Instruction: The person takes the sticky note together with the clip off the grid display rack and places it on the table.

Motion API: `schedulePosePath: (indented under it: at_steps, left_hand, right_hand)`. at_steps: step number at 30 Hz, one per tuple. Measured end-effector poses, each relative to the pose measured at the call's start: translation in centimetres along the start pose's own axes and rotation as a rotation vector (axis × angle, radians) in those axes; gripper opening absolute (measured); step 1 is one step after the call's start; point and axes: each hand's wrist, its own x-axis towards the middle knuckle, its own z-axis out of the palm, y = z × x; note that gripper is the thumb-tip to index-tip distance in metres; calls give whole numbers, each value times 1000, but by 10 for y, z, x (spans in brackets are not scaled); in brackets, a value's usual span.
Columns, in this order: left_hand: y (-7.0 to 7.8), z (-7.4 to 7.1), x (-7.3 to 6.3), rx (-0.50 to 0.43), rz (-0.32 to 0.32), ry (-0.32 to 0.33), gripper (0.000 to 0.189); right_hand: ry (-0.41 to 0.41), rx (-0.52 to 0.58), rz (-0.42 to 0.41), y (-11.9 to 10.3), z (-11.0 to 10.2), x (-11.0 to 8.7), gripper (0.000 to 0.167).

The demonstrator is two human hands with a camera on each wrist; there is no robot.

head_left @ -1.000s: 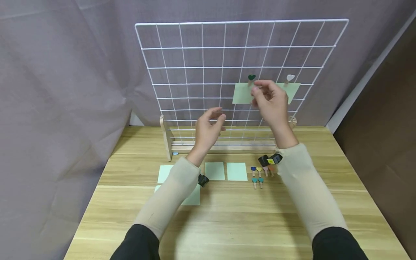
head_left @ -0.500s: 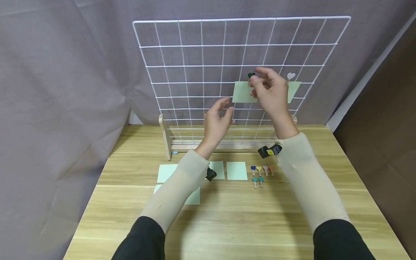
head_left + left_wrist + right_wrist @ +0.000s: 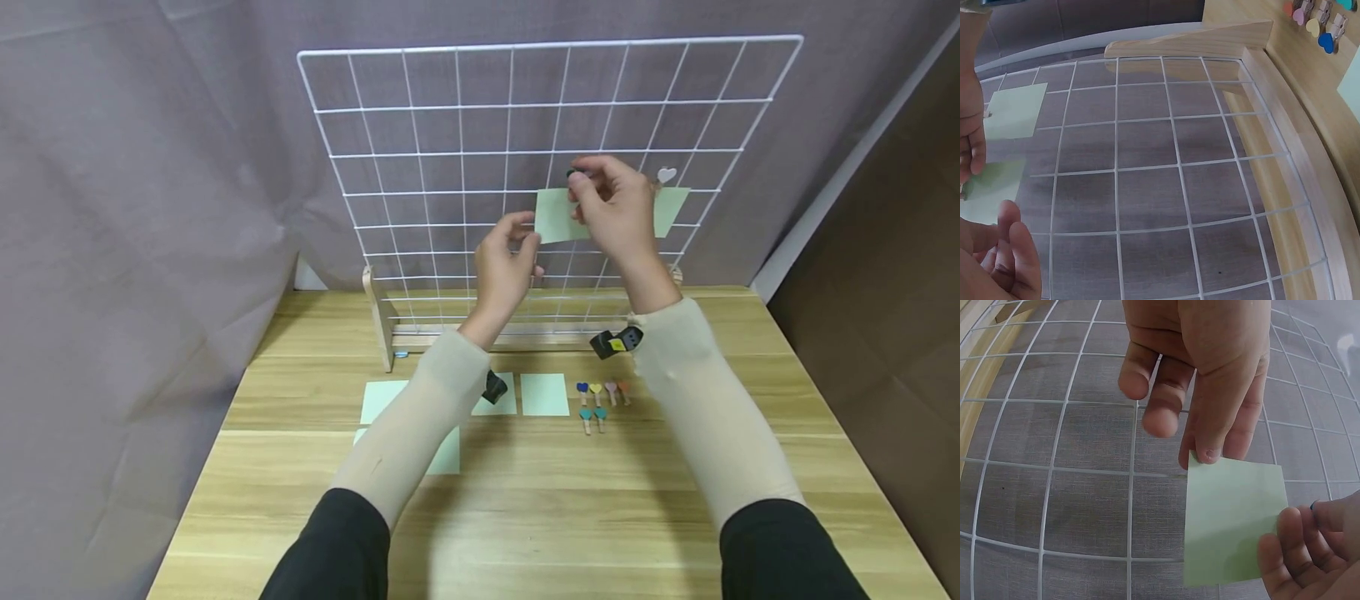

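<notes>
On the white wire grid (image 3: 486, 133), a pale green paper note (image 3: 553, 218) hangs under a mini clothespin (image 3: 572, 173) with a dark green heart. My right hand (image 3: 621, 208) pinches that clothespin and covers the right part of the note. At the note's lower left corner, my left hand (image 3: 504, 265) pinches the paper, its thumb (image 3: 1209, 454) in front in the right wrist view. A second green note (image 3: 670, 212) hangs to the right under a white heart clothespin (image 3: 667, 174), partly behind my right hand.
Several more notes (image 3: 545, 394) lie on the wooden table (image 3: 570, 517), some partly under my left forearm. To their right are several mini clothespins (image 3: 586, 417) with coloured hearts. A wooden stand (image 3: 378, 321) supports the grid. Grey cloth (image 3: 150, 250) hangs behind.
My left hand has moved up and right to the note's lower left corner and now pinches it. My right hand has risen to the dark heart clothespin and pinches it.
</notes>
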Motion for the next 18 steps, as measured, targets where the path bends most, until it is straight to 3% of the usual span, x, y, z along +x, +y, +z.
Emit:
schedulePosePath:
  at_steps: [6, 18]
  left_hand:
    - [2, -3, 2, 39, 10, 19, 24]
    - [-1, -2, -1, 54, 23, -5, 23]
  right_hand:
    - [1, 7, 5, -2, -1, -1, 20]
    - [51, 24, -33, 7, 0, -1, 17]
